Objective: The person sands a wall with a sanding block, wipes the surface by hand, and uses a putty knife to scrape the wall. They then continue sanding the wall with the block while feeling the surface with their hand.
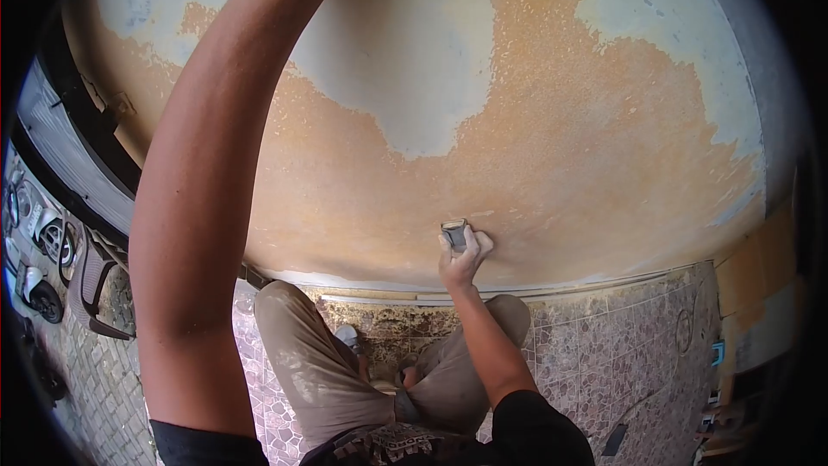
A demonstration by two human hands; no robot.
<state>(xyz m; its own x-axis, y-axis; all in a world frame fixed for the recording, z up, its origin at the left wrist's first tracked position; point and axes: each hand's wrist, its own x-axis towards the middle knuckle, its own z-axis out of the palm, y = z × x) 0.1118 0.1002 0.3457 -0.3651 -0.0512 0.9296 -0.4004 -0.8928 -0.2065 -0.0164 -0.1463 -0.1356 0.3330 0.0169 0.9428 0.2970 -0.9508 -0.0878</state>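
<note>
My right hand [463, 263] is closed around a small sanding block [454, 233], dark grey with a tan edge. It holds the block against the lower part of the wall [595, 147]. Pale, worn patches [423, 112] break up the wall's orange-tan paint. My left arm [203, 164] reaches up across the view, and its hand lies beyond the top edge. Dust whitens the fingers of my right hand and the knees of my trousers [315, 362].
I sit or squat close to the wall on a stone-patterned tiled floor [595, 354]. At the left are a brown woven chair [90, 285] and parked motorbikes [47, 237] on paving. A flat dark object [615, 440] lies on the floor at the right.
</note>
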